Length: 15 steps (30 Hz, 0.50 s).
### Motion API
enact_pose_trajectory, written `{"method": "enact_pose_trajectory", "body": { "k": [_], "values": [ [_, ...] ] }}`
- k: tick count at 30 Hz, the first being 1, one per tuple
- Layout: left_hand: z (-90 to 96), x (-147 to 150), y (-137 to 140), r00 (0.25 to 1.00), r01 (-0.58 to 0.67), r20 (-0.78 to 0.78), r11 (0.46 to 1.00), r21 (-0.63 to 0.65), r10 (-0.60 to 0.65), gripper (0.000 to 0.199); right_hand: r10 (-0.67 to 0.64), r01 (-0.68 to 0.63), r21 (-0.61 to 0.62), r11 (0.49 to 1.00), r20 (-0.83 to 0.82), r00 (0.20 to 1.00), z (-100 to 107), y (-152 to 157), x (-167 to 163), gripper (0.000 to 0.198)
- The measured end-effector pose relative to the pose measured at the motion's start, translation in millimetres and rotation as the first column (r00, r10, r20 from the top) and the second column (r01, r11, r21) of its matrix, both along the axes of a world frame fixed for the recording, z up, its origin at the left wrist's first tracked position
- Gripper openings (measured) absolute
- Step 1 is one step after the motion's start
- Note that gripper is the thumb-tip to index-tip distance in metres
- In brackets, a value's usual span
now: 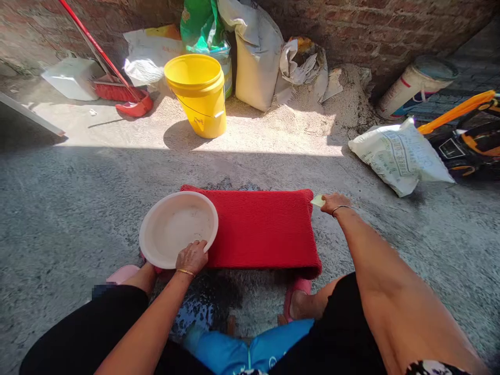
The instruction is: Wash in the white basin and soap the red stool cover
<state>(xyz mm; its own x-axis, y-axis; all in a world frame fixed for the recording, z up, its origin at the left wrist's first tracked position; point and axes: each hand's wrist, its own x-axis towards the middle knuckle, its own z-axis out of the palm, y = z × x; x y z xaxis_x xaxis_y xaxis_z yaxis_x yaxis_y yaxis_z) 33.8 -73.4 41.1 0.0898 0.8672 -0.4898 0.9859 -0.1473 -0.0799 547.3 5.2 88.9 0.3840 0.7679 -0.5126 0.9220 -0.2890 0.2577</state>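
A white plastic basin point(172, 226) sits over the left end of a thick red mat point(261, 229), which is draped across a low support that I cannot make out. My left hand point(192, 258) grips the basin's near right rim, fingers over the edge. A little water-like residue and dark specks show on its bottom. Beyond the mat's right edge, my right hand point(335, 202) is closed on a pale green flat piece point(318, 201), perhaps a bar of soap. That piece is close to the mat's corner; whether they touch is unclear.
A yellow bucket point(197, 99) stands ahead, with sacks point(255, 57) along the brick wall behind it. A red broom and dustpan point(135, 104) lie at the left. To the right are a white sack point(400, 156) and an orange-handled machine point(469, 125). Wet concrete point(199, 307) shows below the mat.
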Motion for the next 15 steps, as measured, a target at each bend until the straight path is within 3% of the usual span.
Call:
{"method": "enact_pose_trajectory", "body": {
  "k": [5, 8, 11, 15],
  "values": [
    [3.8, 2.7, -0.8, 0.999, -0.040, 0.015, 0.999, -0.020, 0.041, 0.036, 0.342, -0.331, 0.099, 0.938, -0.143, 0.929, -11.2, 33.1, -83.2, 0.048],
    [6.2, 3.8, -1.3, 0.998, -0.056, 0.032, 0.998, -0.031, 0.057, 0.036, 0.404, -0.396, 0.080, 0.915, -0.175, 0.898, -20.1, 39.9, -110.0, 0.048],
    [6.6, 3.7, -1.5, 0.997, -0.060, 0.041, 0.998, -0.033, 0.061, 0.035, 0.357, -0.359, 0.013, 0.933, -0.159, 0.921, -29.5, 35.8, -96.8, 0.048],
    [3.5, 2.2, -1.5, 0.999, -0.036, 0.037, 0.999, -0.014, 0.037, 0.034, 0.167, -0.171, -0.079, 0.982, -0.051, 0.985, -29.0, 14.3, -40.0, 0.048]
  ]
}}
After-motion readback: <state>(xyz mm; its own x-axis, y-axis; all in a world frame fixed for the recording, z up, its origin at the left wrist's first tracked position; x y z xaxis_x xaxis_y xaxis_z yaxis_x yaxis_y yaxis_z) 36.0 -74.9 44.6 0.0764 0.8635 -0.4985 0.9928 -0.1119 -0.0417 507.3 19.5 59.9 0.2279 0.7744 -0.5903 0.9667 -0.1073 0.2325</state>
